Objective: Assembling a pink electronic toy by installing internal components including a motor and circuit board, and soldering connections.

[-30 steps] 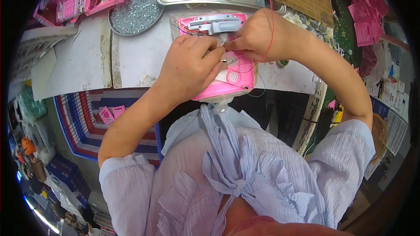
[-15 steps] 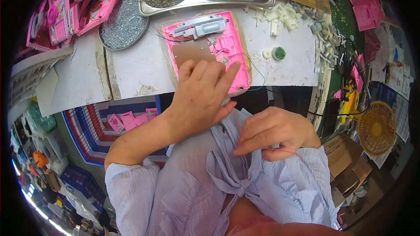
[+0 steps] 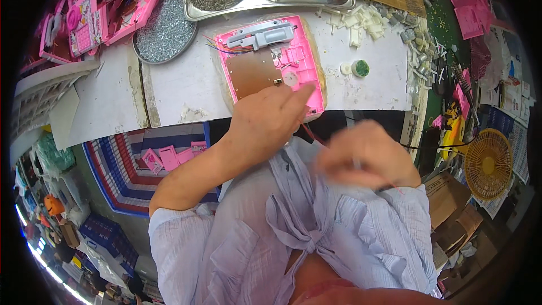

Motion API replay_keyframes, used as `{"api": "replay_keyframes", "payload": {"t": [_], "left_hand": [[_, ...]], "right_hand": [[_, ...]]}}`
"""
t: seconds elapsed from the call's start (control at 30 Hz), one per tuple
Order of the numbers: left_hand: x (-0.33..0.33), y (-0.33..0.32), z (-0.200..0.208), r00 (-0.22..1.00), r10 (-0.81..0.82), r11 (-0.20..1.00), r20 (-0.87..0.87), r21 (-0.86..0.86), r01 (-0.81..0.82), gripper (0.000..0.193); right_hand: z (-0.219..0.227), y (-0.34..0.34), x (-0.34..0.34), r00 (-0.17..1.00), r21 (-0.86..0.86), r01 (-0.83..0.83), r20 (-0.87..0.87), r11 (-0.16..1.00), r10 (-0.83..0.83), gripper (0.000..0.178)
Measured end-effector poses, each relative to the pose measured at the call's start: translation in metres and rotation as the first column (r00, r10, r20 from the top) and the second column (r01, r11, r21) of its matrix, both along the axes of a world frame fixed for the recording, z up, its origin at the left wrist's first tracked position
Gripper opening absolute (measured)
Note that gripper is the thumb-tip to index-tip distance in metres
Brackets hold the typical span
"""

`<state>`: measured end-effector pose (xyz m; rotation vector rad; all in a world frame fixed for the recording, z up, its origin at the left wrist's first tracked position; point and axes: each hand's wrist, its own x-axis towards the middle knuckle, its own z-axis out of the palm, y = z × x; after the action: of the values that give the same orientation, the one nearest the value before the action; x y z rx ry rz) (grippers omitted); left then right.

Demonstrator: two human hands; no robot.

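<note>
On the table in front of me lies an open pink plastic housing (image 3: 309,59), with a brown circuit board (image 3: 251,73) and a grey plastic part (image 3: 265,36) inside. My left hand (image 3: 265,114) is closed over the housing's near edge, its index finger stretched across the pink rim. From under its fingers a red wire (image 3: 317,137) with a dark piece on it runs toward my right hand (image 3: 367,155). That hand is blurred and curled around the wire, whose thin tail sticks out by the wrist. The left fingertips are partly hidden.
A round tray of silver screws (image 3: 164,34) and a metal tray (image 3: 248,7) of small parts stand at the back. White plastic pieces (image 3: 361,25) and a small green-topped pot (image 3: 360,68) are on the right. Below the table's left side sits a striped basket (image 3: 113,161).
My right hand has moved up and to the right, with the wire in it. The left hand has shifted down toward the housing's near edge. A green wire loop beside the housing no longer shows.
</note>
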<state>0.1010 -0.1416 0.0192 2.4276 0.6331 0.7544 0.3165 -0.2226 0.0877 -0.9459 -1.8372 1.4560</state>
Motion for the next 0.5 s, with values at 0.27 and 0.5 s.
{"api": "replay_keyframes", "payload": {"t": [0.27,0.5], "left_hand": [[-0.028,-0.016,0.006,0.93,-0.319,0.947,-0.183,-0.023,0.32,0.026],[-0.08,-0.011,0.0,0.969,0.178,0.984,-0.171,0.016,-0.178,0.016]], "right_hand": [[-0.049,0.034,-0.004,0.869,0.55,0.049,0.388,0.834,-0.308,0.043],[-0.063,0.03,-0.048,0.764,0.673,0.016,0.469,0.74,-0.443,0.043]]}}
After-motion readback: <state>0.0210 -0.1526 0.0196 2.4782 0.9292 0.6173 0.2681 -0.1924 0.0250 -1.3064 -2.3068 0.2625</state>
